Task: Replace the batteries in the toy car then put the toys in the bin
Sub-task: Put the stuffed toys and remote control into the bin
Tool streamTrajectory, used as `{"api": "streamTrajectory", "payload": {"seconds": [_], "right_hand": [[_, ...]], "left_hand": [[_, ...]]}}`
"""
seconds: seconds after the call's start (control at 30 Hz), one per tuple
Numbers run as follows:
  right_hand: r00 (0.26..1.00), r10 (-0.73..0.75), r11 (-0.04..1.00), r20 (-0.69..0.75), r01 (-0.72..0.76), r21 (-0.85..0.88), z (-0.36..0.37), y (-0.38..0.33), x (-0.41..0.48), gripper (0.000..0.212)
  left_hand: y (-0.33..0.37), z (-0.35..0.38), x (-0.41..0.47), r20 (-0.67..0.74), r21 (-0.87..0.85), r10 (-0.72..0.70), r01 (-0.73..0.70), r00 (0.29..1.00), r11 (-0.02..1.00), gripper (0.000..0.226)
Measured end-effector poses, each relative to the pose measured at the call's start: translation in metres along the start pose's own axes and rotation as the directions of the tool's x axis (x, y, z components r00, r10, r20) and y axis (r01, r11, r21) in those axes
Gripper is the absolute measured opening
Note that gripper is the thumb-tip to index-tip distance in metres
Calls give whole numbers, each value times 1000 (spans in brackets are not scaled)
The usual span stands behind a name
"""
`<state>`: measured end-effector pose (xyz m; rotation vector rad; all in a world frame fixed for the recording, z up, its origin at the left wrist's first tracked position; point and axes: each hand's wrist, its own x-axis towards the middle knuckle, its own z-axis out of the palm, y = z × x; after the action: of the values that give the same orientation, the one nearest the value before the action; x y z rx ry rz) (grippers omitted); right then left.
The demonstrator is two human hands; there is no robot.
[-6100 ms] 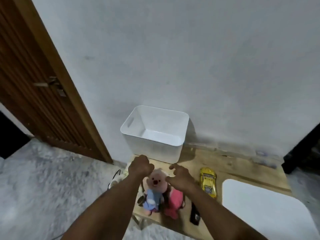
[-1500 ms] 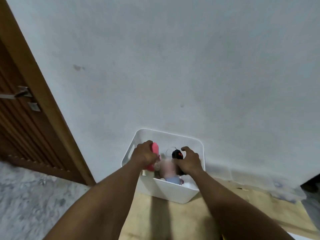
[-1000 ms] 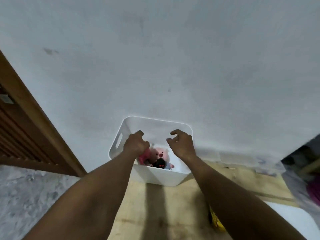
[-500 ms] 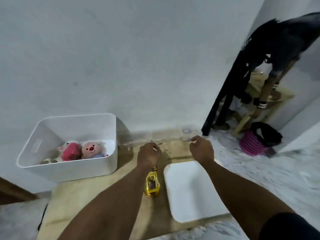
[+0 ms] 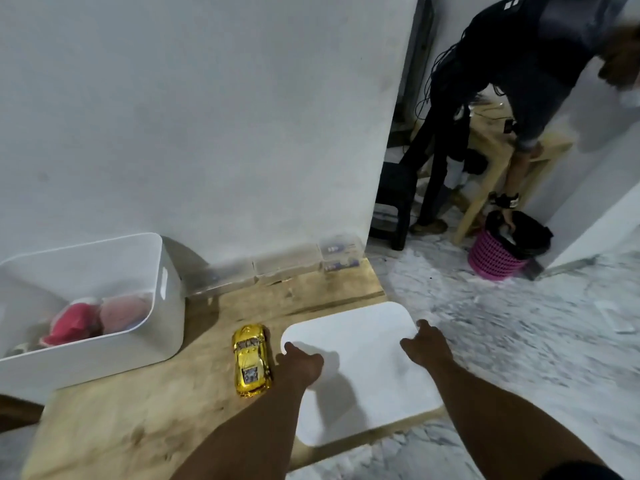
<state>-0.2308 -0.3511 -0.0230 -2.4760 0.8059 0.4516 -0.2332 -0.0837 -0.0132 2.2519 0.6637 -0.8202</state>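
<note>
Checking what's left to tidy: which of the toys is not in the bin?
The gold toy car. It sits on the wooden table beside the left hand, while the pink plush toys lie inside the white bin.

We see the glossy yellow toy car standing on its wheels on the wooden table, just right of the white plastic bin and outside it. Inside the bin we make out a red-pink plush toy and a pale pink plush toy, both blurred, lying side by side.
</note>
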Motion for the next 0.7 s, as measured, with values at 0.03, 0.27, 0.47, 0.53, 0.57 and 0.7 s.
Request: {"api": "streamTrajectory", "payload": {"seconds": [0.03, 0.27, 0.47, 0.53, 0.57, 0.7], "right_hand": [[1000, 12, 1000, 23, -12, 10, 3, 6, 3, 59], [1000, 9, 1000, -22, -9, 17, 9, 19, 15, 61], [936, -48, 988, -349, 96, 120, -47, 2, -3, 42], [906, -55, 974, -420, 140, 176, -68, -17, -5, 38], [894, -54, 970, -445, 154, 191, -77, -28, -7, 37], [857, -137, 945, -497, 264, 194, -95, -95, -18, 34]], "left_hand": [[1, 2, -2, -17, -14, -20, 20, 1000, 1000, 91], [6, 9, -2, -57, -151, -112, 102, 992, 983, 88], [23, -14, -15, -186, -361, 54, -120, 981, 925, 67], [33, -35, -22, -295, -377, 105, -217, 950, 900, 58], [37, -48, -27, -355, -374, 129, -268, 926, 888, 53], [36, -130, -45, -532, -363, 216, -452, 818, 815, 42]]}}
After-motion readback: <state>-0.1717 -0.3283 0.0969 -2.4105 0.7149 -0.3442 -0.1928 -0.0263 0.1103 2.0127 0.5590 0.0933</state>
